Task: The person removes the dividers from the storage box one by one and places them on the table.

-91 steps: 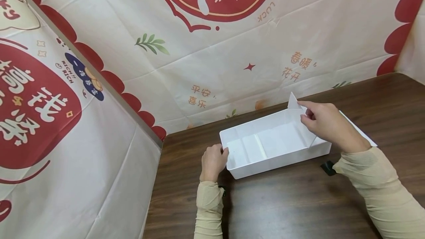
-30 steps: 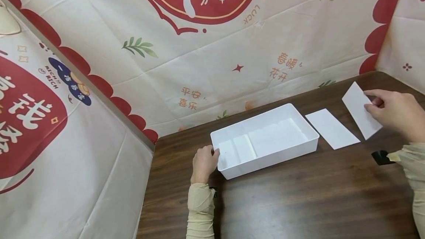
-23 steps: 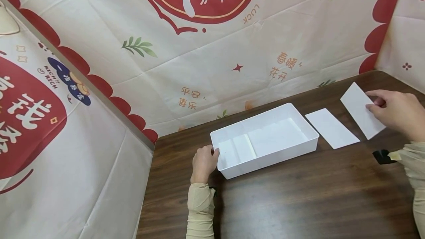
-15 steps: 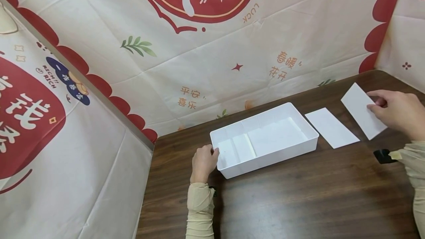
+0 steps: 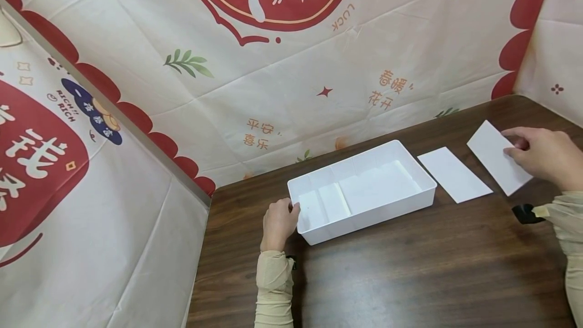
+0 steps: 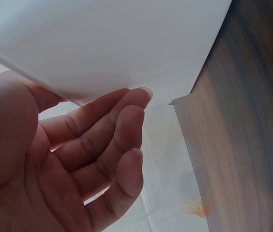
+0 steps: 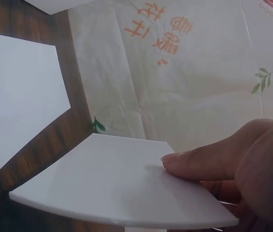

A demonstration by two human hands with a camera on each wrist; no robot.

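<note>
A shallow white rectangular tray lies on the wooden table in the head view. My left hand holds its left end by the rim; in the left wrist view, curled fingers touch the tray wall from outside. To the right of the tray, my right hand pinches a thin white panel by its right edge. That panel is tilted, and the right wrist view shows the thumb on its face. A second white panel lies flat between the tray and the held one.
A dark wooden table carries everything. Printed white cloth hangs behind it, with another cloth panel at the left edge. Inside the tray, low ridges cross the floor. A black strap piece sits at the right wrist.
Since three seconds ago, my right hand has taken the panel out of the tray's right end and moved it rightward. Lately the panel has dipped slightly toward the table. My left hand stays put.
</note>
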